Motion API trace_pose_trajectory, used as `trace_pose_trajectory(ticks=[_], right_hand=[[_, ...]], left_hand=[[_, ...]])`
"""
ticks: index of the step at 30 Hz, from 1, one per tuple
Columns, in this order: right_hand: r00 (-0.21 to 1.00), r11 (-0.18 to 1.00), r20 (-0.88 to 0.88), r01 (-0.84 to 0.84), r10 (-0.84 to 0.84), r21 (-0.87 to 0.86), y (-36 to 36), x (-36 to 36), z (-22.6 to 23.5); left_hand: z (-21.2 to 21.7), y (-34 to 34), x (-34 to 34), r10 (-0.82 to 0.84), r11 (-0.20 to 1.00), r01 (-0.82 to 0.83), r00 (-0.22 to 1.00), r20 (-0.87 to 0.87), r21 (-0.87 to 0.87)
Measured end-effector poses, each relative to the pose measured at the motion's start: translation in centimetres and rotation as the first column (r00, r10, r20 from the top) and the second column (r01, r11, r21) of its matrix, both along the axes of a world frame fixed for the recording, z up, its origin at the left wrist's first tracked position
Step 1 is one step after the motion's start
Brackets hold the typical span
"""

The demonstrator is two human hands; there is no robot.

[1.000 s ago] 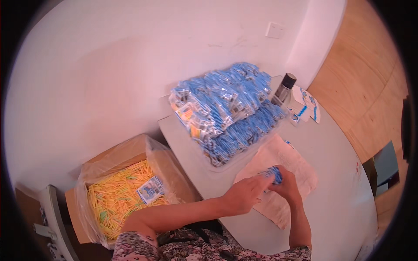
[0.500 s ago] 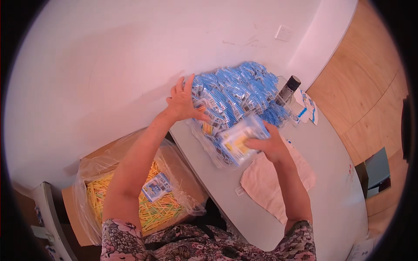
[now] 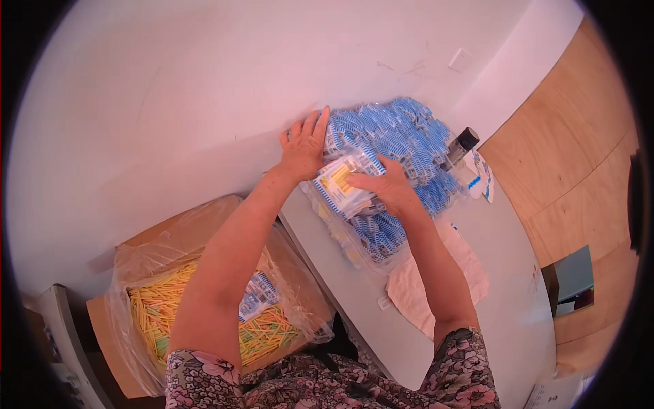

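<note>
A heap of clear packets holding blue pieces (image 3: 402,136) lies on the grey table (image 3: 504,273) against the white wall. My left hand (image 3: 304,144) rests flat, fingers spread, on the heap's left edge. My right hand (image 3: 387,189) presses a clear packet with a yellow and white label (image 3: 340,180) onto the near side of the heap, fingers curled over it.
A cardboard box lined with plastic (image 3: 204,300) stands left of the table, full of yellow sticks, with one blue packet (image 3: 259,296) on top. A white cloth (image 3: 436,279) lies on the table under my right forearm. A dark-capped bottle (image 3: 462,146) stands behind the heap.
Both hands moved from the white cloth up to the heap. The right hand carried the labelled packet there and now presses it down; the left hand settled on the heap's left edge.
</note>
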State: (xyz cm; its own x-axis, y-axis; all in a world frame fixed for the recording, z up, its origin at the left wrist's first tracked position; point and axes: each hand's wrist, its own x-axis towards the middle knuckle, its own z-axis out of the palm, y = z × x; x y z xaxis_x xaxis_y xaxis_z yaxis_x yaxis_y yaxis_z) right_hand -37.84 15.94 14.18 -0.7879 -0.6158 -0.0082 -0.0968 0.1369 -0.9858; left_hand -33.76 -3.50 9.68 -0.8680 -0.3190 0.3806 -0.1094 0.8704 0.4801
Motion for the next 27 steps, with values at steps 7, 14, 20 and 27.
trace_pose_trajectory(ticks=[7, 14, 20, 27], right_hand=[[0.976, 0.967, -0.216, 0.088, -0.035, 0.238, -0.8, -0.3, 0.4], [0.922, 0.888, -0.375, 0.091, 0.096, 0.451, -1.9, 1.6, 3.0], [0.825, 0.793, -0.508, 0.13, 0.247, 0.595, -3.0, 2.5, 4.3], [0.725, 0.809, -0.593, 0.085, 0.351, 0.582, -2.1, 2.5, 2.4]], left_hand=[[2.2, -4.1, 3.0, -0.333, 0.4, 0.418, 0.896, -0.295, 0.816], [3.4, -2.5, 4.0, -0.335, 0.919, 0.311, 0.94, 0.067, 0.24], [2.8, -2.1, 3.8, -0.247, 0.966, 0.249, 0.968, 0.032, -0.071], [4.8, -1.6, 3.8, -0.269, 0.96, 0.25, 0.948, 0.168, 0.126]])
